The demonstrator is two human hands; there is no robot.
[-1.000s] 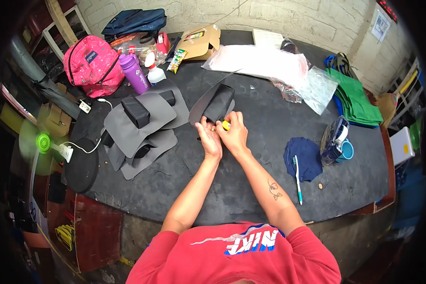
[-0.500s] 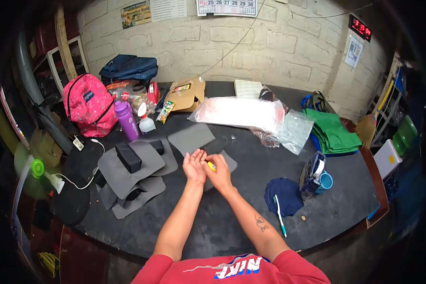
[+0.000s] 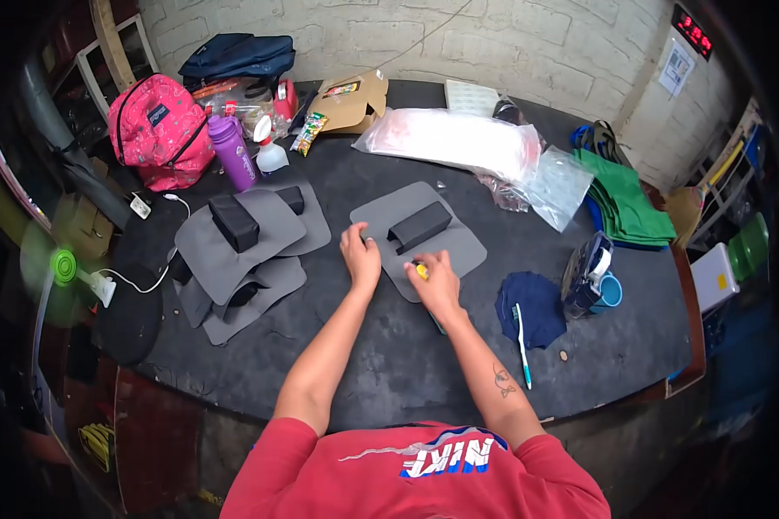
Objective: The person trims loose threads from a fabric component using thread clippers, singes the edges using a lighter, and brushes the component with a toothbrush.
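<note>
A grey panel (image 3: 463,248) with rounded corners lies flat on the table, a raised black band (image 3: 425,227) across its middle. At its left edge is my left hand (image 3: 361,258), palm down, fingers bent and apart with nothing visible in them. My right hand (image 3: 437,284) is closed around a small yellow object (image 3: 421,271) over the panel's lower part. Most of that object is covered by my fingers, so its kind is unclear. To the left, several similar grey panels (image 3: 277,232) are piled up, with black bands such as this one (image 3: 234,223).
Right of the panel, a toothbrush (image 3: 521,346) lies partly on dark blue cloth (image 3: 528,303), near a blue mug (image 3: 610,292). Behind are plastic-wrapped sheets (image 3: 450,143), green fabric (image 3: 623,199), a spray bottle (image 3: 270,156), a purple bottle (image 3: 232,154) and a pink backpack (image 3: 160,130).
My hands have moved apart. My left hand has turned from palm up to palm down; my right still holds the yellow object. The panel's black band now shows, and the view has tilted downward.
</note>
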